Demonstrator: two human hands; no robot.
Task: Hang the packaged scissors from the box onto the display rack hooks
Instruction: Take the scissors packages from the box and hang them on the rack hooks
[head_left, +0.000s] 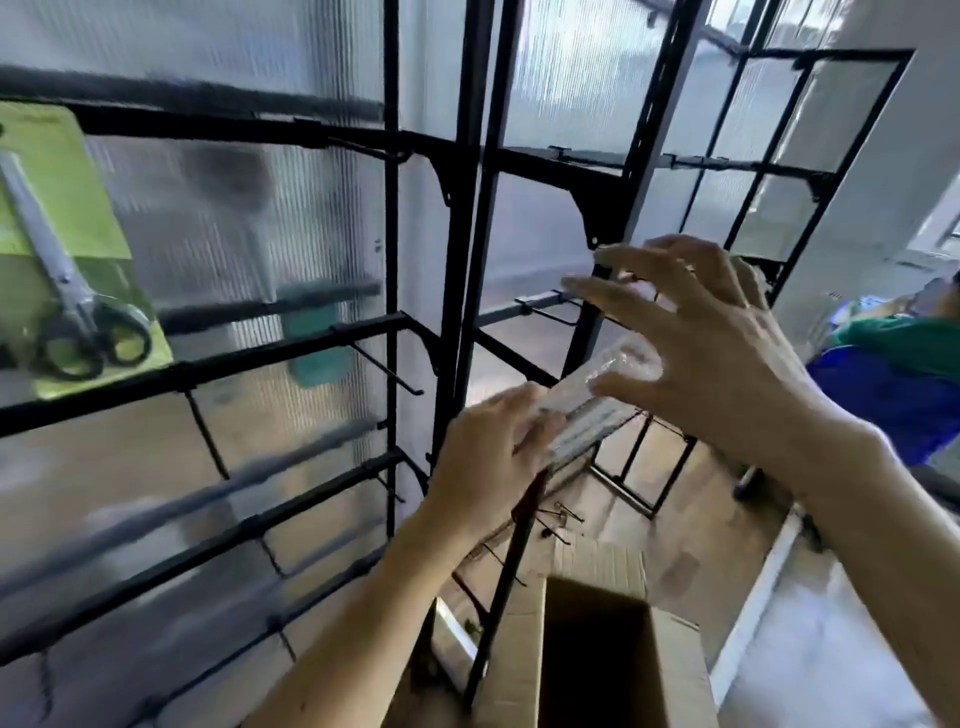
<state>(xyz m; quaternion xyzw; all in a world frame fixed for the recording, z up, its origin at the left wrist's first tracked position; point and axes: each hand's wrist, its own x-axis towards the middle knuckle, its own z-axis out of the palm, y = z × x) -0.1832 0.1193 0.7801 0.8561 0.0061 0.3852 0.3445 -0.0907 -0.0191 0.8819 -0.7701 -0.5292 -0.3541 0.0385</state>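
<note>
Scissors pack, blurred, half-hidden in grip of left hand; right hand open-fingered alongside.

Left hand grips the lower end of a clear plastic blister packet, held edge-on and tilted in front of the black metal display rack. The right hand is spread-fingered over the packet's upper end, thumb tip touching the plastic. A lime-green card of packaged scissors hangs blurred at far left on the rack, and an open brown cardboard box sits below the hands.
</note>
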